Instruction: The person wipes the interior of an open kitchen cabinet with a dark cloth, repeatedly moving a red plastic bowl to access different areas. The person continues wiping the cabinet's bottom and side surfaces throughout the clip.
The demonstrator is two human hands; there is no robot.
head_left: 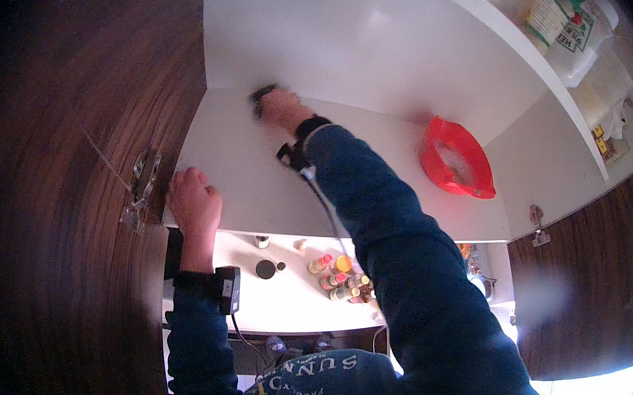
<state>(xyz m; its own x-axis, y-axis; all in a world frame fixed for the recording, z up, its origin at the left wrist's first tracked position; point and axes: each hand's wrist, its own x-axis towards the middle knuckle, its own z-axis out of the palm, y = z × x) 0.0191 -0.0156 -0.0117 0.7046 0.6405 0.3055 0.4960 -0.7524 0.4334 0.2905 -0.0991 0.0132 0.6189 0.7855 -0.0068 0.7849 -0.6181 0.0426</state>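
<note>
Deep in a white cabinet, my right hand (281, 109) reaches to the far left, closed on a small dark pad-like thing (263, 93). Both are blurred, so its exact kind cannot be made out. It is at the shelf surface (258, 169), near the back left corner. My left hand (194, 202) is curled closed at the shelf's front left edge; whatever its fingers grip is hidden. To the right on the shelf stands a red plastic basin (435, 167) with whitish, foamy liquid inside.
Dark wood-grain doors stand open at left (82, 175) and right (591, 277). An upper shelf (528, 58) holds bags and packages (558, 26). Below, a white counter (268, 307) bears several small bottles (335, 279) and a round dark lid (265, 269). A cable (324, 202) hangs by my right wrist.
</note>
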